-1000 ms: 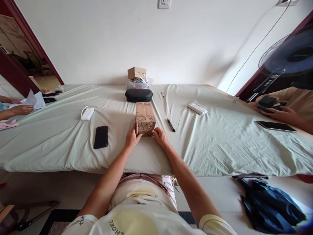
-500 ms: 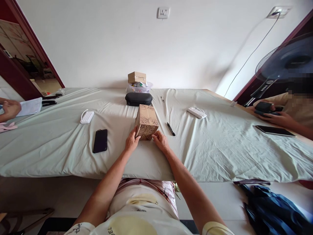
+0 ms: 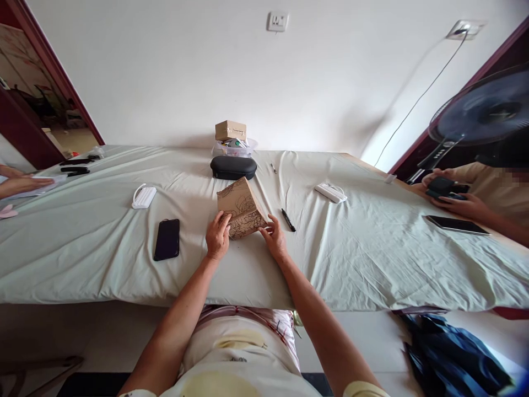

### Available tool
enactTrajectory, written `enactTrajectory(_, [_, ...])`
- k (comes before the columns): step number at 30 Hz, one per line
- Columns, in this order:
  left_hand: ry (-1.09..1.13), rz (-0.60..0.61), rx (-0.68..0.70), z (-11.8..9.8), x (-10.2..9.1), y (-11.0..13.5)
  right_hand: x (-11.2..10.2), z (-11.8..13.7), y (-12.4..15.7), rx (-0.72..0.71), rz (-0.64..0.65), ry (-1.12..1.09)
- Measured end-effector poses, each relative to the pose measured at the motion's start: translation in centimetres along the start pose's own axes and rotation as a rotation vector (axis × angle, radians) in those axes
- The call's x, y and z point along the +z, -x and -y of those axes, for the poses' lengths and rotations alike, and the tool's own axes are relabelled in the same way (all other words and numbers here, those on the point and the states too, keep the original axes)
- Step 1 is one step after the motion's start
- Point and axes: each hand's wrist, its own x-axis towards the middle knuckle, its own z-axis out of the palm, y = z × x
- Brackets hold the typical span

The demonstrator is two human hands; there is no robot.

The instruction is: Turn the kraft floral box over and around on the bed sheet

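Note:
A brown cardboard box (image 3: 239, 205) with line drawings on it stands tilted on one edge in the middle of the cloth-covered table (image 3: 351, 242). My left hand (image 3: 217, 237) grips its near left face, fingers curled on the cardboard. My right hand (image 3: 273, 237) holds its near right corner with bent fingers. A black pen (image 3: 288, 219) lies just right of the box, and a black phone (image 3: 167, 239) lies to the left.
Behind the box lie a black case (image 3: 233, 167), a clear tub (image 3: 235, 147) and a small carton (image 3: 230, 130). White items (image 3: 144, 196) (image 3: 331, 192) lie on either side. A person at the right holds a dark device (image 3: 444, 186) near a phone (image 3: 455, 225). Another person's hand (image 3: 20, 184) rests far left.
The box has been tipped up from lying flat and turned, so it now leans on one edge. Both my hands stayed on it, shifting round its near sides.

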Motion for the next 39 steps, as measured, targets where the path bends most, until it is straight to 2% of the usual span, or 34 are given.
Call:
enactTrajectory(5, [0.051, -0.043, -0.028, 0.4, 0.3, 0.1, -0.4, -0.2, 0.1, 0.015, 0.081, 0.012])
enactTrajectory(8, [0.107, -0.078, -0.151, 0.7, 0.8, 0.5, -0.5, -0.1, 0.2, 0.026, 0.131, 0.017])
enactTrajectory(11, [0.051, 0.039, -0.327, 1.1, 1.3, 0.9, -0.5, 0.0, 0.3, 0.006, 0.168, 0.036])
enactTrajectory(13, [-0.058, 0.161, -0.368, 1.2, 1.5, 1.0, -0.5, 0.1, 0.3, 0.0, 0.178, 0.06])
enactTrajectory(16, [-0.194, 0.267, -0.354, 1.2, 1.4, 1.0, -0.6, 0.1, 0.2, -0.001, 0.196, 0.091])
enactTrajectory(21, [-0.228, 0.325, -0.379, 0.9, 1.2, 0.8, -0.5, 0.0, 0.4, -0.033, 0.224, 0.202])
enactTrajectory(27, [-0.223, 0.238, -0.318, 0.4, 1.6, 1.2, 1.0, 0.4, 1.3, -0.041, 0.128, 0.399])
enactTrajectory(30, [-0.267, 0.221, -0.343, 0.0, 1.7, 1.3, 1.8, 0.8, 1.7, -0.009, 0.092, 0.476])
enactTrajectory(34, [-0.316, 0.247, -0.379, -0.3, 1.6, 1.1, 2.0, 0.8, 1.7, 0.006, 0.107, 0.443])
enactTrajectory(39, [-0.317, 0.212, -0.372, 0.1, 1.5, 1.0, 1.5, 0.5, 1.6, -0.015, 0.162, 0.394])
